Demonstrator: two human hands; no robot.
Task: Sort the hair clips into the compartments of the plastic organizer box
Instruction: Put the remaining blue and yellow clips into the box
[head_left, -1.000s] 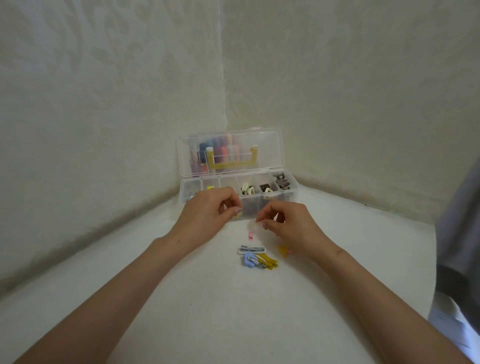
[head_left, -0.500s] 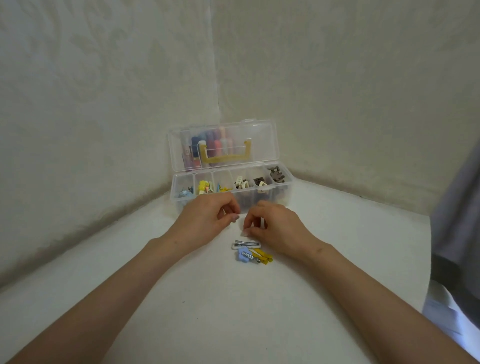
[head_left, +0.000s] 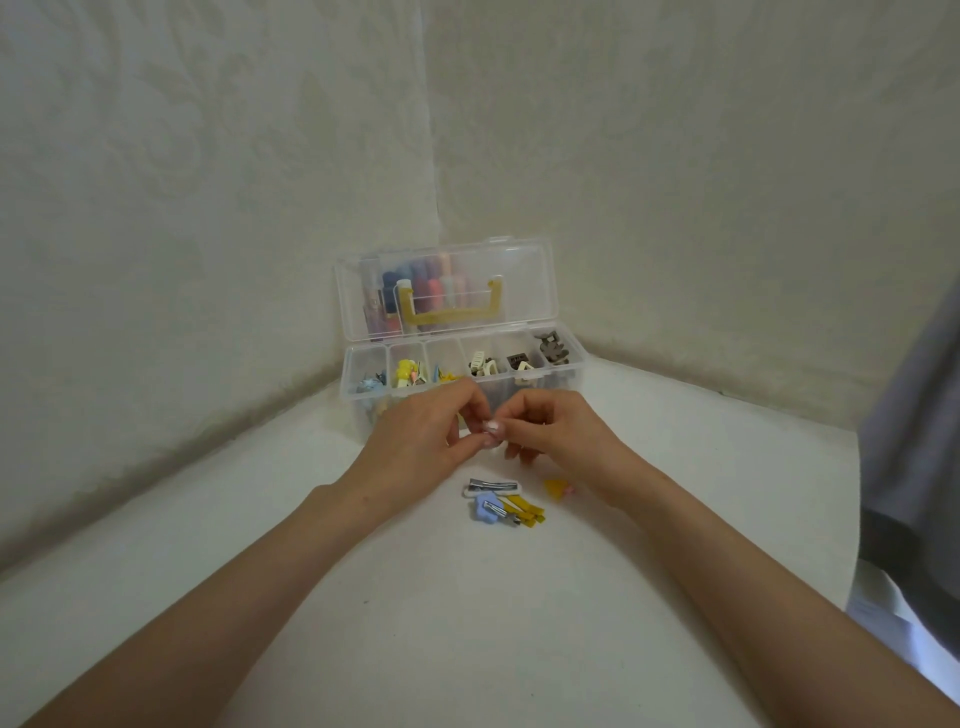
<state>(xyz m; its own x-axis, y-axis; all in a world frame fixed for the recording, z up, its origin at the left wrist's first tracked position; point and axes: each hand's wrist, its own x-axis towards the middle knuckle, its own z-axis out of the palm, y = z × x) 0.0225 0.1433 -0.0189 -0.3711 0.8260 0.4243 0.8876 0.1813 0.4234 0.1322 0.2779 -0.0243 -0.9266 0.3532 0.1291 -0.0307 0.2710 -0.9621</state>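
The clear plastic organizer box stands open in the table's back corner, its lid upright with a yellow handle. Its compartments hold blue, yellow, beige and brown clips. My left hand and my right hand meet fingertip to fingertip just in front of the box. Together they pinch a small clip that the fingers almost hide. On the table below the hands lie a white clip, a blue clip, a mustard yellow clip and a small yellow piece.
Two pale patterned walls meet in a corner right behind the box. Grey fabric hangs at the right edge, with white paper below it. The white table stretches toward me.
My right hand went down onto the small pink clip on the table, and that clip is gone from there. Both hands have since come together in front of the box.
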